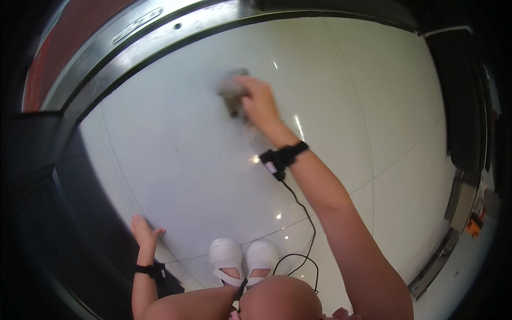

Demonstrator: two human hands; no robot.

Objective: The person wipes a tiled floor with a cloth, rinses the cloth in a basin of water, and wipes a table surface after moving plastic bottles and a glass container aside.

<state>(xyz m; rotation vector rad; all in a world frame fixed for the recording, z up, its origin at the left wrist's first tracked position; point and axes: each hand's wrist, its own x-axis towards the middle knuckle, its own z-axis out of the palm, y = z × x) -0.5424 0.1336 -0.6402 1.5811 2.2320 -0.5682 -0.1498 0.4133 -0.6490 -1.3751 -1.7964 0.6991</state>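
Observation:
Blurred by motion, my right hand [258,98] grips a greyish-brown cloth [232,90] against the glossy white tiled floor [180,132]. Small dark and brown debris lies on the tiles just below the cloth. At the lower left, my left hand [145,232] holds nothing and has its thumb spread from the fingers, near the dark cabinet at the floor's edge. Both wrists wear black straps, and a black cable [310,224] runs from the module on the right wrist.
White shoes [226,256] stand on the tiles below my crouched knees. A metal door sill [128,56] crosses the upper left, with a red mat [84,36] beyond it. Dark furniture [458,100] borders the right side; a black cabinet [80,224] lines the left.

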